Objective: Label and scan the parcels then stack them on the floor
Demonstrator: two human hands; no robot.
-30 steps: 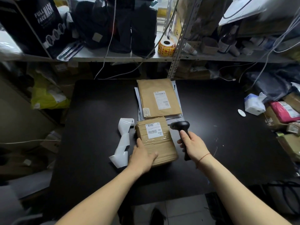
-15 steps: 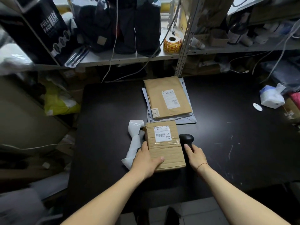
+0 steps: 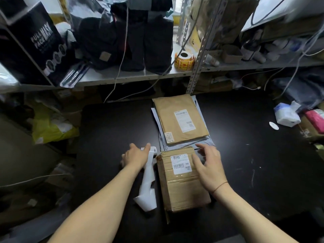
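A small cardboard parcel (image 3: 182, 190) with a white barcode label (image 3: 180, 163) lies on the black table (image 3: 108, 134) in front of me. My right hand (image 3: 209, 168) hovers over its upper right corner with fingers spread and nothing in them. The scanner is hidden under that hand. A white label backing strip (image 3: 148, 186) lies just left of the parcel. My left hand (image 3: 135, 156) rests on the strip's upper end, fingers apart. Behind the parcel, a flat brown envelope parcel (image 3: 180, 118) lies on grey mailers (image 3: 175, 146).
A metal shelf with dark bags and an orange sticker roll (image 3: 184, 60) stands behind the table. A tissue pack (image 3: 285, 114) and a pink parcel (image 3: 315, 120) sit at the right edge. A yellow bag (image 3: 52, 127) and clutter lie on the floor to the left.
My right hand has put down the scanner and moved over the parcel's top right. My left hand has left the parcel and gone to the top of the label strip.
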